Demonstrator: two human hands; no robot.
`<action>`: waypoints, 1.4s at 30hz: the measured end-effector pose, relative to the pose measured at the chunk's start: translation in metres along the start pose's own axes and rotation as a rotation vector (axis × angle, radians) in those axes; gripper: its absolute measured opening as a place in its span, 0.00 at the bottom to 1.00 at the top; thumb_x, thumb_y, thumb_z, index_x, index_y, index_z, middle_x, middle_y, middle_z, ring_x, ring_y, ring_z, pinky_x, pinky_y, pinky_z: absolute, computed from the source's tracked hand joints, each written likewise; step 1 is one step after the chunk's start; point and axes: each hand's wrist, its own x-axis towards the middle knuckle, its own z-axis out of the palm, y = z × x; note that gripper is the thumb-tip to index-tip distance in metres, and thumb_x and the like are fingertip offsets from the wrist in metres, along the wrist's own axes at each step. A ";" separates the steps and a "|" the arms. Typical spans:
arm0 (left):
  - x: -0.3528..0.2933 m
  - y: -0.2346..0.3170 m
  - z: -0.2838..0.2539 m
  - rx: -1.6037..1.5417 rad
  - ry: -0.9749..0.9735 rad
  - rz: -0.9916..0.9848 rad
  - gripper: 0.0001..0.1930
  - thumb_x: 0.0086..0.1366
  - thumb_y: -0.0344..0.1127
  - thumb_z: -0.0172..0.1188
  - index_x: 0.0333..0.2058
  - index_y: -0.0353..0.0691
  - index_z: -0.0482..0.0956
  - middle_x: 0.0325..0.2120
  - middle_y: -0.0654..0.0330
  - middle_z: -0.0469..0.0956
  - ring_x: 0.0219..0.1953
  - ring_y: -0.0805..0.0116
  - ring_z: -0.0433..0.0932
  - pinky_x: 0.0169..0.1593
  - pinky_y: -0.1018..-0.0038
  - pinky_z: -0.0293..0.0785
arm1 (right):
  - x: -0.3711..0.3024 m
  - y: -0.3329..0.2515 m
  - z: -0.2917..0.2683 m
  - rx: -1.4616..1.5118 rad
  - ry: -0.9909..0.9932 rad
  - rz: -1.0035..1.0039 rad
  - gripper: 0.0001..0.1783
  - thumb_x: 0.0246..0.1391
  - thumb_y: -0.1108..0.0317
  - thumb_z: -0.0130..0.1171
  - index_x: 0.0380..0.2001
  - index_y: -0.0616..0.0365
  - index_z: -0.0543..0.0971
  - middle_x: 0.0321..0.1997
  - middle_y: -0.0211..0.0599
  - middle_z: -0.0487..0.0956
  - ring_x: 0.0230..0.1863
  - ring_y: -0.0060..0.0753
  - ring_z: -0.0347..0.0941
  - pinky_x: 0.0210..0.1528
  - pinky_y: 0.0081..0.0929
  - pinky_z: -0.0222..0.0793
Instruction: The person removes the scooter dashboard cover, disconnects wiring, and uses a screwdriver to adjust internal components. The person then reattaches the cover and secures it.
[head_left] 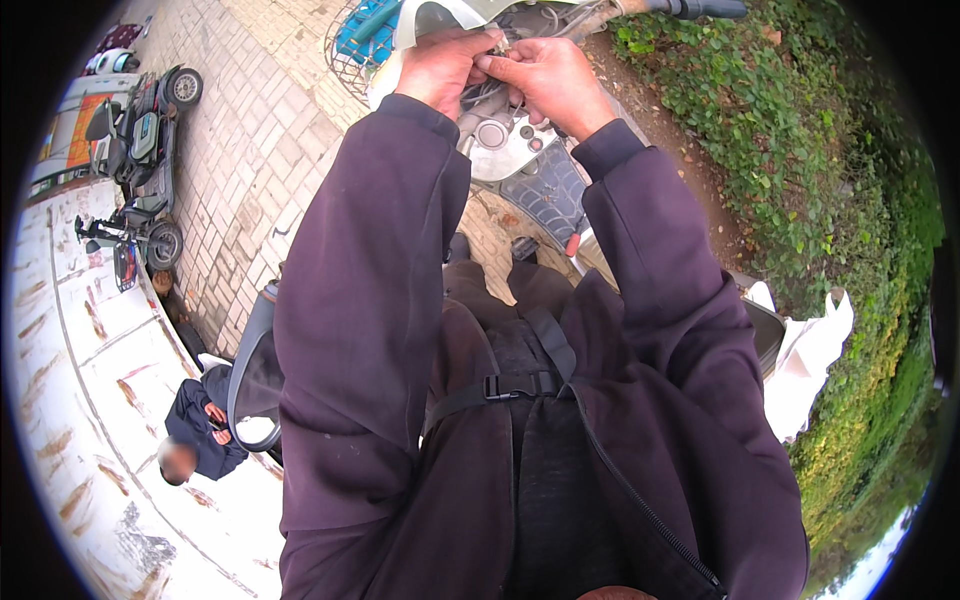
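At the top centre, both hands meet inside the opened front of an electric scooter (505,160). My left hand (440,72) is closed, its fingertips pinching at a bunch of thin wires (484,97). Close against it, my right hand (555,85) is closed too, thumb and forefinger pressed on the same wires. What lies right between the fingertips is too small to make out. A pale cover panel (450,12) stands just above the left hand. Below the hands are a round fitting on the white body and a dark patterned footboard (545,190).
A wire basket (345,62) with a blue thing in it sits at the scooter's front. The handlebar grip (705,8) juts out right. Green bushes (740,130) line the right side. Parked scooters (145,140) and a seated person (205,430) are on the left by brick paving (255,130).
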 end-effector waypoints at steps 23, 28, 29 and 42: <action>-0.008 0.008 0.013 -0.006 0.023 0.055 0.16 0.60 0.38 0.75 0.41 0.35 0.83 0.33 0.60 0.83 0.33 0.73 0.81 0.41 0.73 0.77 | -0.005 -0.001 0.024 -0.721 0.498 -0.371 0.22 0.55 0.50 0.64 0.20 0.59 0.79 0.22 0.49 0.80 0.27 0.56 0.80 0.31 0.49 0.76; -0.010 0.010 0.015 0.009 0.008 0.065 0.16 0.60 0.37 0.75 0.41 0.35 0.83 0.33 0.60 0.83 0.31 0.72 0.82 0.41 0.75 0.80 | -0.001 0.005 0.017 -0.741 0.468 -0.416 0.21 0.55 0.54 0.62 0.21 0.61 0.79 0.21 0.52 0.80 0.27 0.58 0.79 0.31 0.50 0.76; -0.010 0.010 0.014 0.021 -0.005 0.054 0.16 0.59 0.37 0.75 0.40 0.35 0.83 0.33 0.60 0.83 0.31 0.72 0.82 0.40 0.75 0.80 | 0.000 0.006 0.014 -0.721 0.464 -0.442 0.20 0.55 0.54 0.62 0.21 0.61 0.79 0.21 0.52 0.80 0.27 0.58 0.79 0.31 0.50 0.76; 0.016 -0.010 0.002 0.054 0.015 0.072 0.14 0.60 0.36 0.73 0.35 0.30 0.81 0.28 0.58 0.81 0.26 0.72 0.79 0.34 0.75 0.78 | -0.001 0.007 0.013 -0.716 0.507 -0.566 0.20 0.54 0.52 0.62 0.18 0.55 0.77 0.18 0.41 0.78 0.23 0.50 0.79 0.27 0.45 0.74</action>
